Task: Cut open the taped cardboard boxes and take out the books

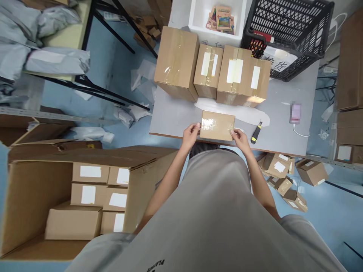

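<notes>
Close to the table's front edge, a small brown cardboard box [217, 125] with shiny clear tape on top is between my hands. My left hand [191, 135] grips its left side, fingers against the edge. At the lower right corner, my right hand [239, 138] pinches the box with the thumb on top. A black and yellow utility knife [256, 133] lies to the right of my right hand. Under and behind the box is a flat white sheet [241, 113]. The underside of the box is hidden.
Behind stand several taped cartons [177, 60], a white bin [195, 19] with colourful packs, and a black crate [286, 71]. A phone [295, 113] on a cable lies right. A large open carton [36, 181] holding boxes is at lower left; loose boxes [276, 166] lie on the floor.
</notes>
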`<state>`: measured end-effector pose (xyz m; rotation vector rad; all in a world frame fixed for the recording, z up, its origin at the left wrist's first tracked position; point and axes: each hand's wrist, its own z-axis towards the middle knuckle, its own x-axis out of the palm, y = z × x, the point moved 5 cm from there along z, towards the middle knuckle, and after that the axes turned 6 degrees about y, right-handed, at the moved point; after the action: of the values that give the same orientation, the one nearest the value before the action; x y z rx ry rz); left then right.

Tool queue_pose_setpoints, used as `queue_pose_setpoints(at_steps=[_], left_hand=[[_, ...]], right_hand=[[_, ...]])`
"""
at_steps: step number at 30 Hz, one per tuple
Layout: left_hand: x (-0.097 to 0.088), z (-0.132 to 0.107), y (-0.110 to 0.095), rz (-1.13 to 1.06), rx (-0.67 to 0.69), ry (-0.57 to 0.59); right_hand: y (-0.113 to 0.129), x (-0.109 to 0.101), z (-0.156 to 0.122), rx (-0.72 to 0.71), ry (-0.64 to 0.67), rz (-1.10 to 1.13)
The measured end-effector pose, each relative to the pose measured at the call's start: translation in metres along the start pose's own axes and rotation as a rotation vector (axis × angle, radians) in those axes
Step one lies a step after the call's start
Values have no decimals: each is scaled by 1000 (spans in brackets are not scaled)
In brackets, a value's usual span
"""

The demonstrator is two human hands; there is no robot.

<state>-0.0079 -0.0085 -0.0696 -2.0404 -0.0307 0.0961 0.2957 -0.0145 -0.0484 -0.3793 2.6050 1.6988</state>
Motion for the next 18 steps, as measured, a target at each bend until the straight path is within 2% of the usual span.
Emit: queue_pose_setpoints(at_steps=[2,5,8,10,12,14,18], left_hand=[[5,7,14,-22,-79,15],[16,20,33,65,-193,6],[30,28,42,118,-221,20],[39,30,44,117,-214,48],[46,29,44,111,-210,74],[49,26,43,99,-206,92],[51,21,37,54,-185,134]], right_hand=[[-3,-12,-3,-9,-21,7],[-9,-35,-12,-10,-111,12],[-4,-55,-28,-49,-288,-51],[9,-60,-41,-132,-398,-141],[28,-54,-53,-230,-437,-237],[45,-40,-62,-293,-408,-310],[60,-17,-68,-287,-356,-378]])
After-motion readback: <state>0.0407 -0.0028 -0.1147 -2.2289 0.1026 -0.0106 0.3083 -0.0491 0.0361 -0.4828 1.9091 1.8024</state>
